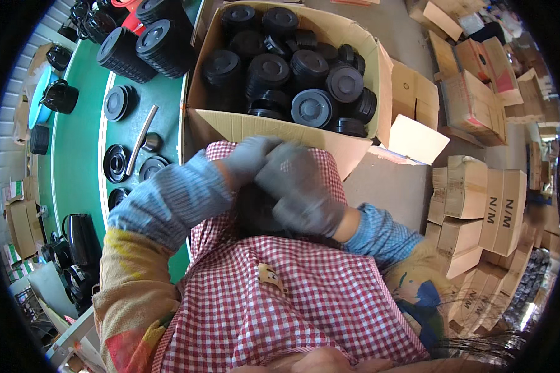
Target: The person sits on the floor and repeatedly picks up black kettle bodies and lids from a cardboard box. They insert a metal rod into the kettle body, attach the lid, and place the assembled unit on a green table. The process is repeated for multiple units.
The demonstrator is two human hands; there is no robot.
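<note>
Both hands wear grey work gloves and meet in front of the checked apron, over my lap. My left hand (250, 160) is closed, its fingertips hidden behind the other hand. My right hand (302, 189) is curled and blurred by motion, closed on a dark round part (255, 211). That black part lies low between the hands against the apron, mostly in shadow, and looks like the lids nearby. Just beyond the hands stands an open cardboard box (274, 129) with many stacked black round lids (269, 71).
On the green workbench (74, 161) at left are stacked black lids (165, 46), loose lids (117, 163), a metal rod-like tool (142, 140) and black jugs (79, 239). Cardboard boxes (473, 199) are piled at right. An open carton (414, 102) stands beside the lid box.
</note>
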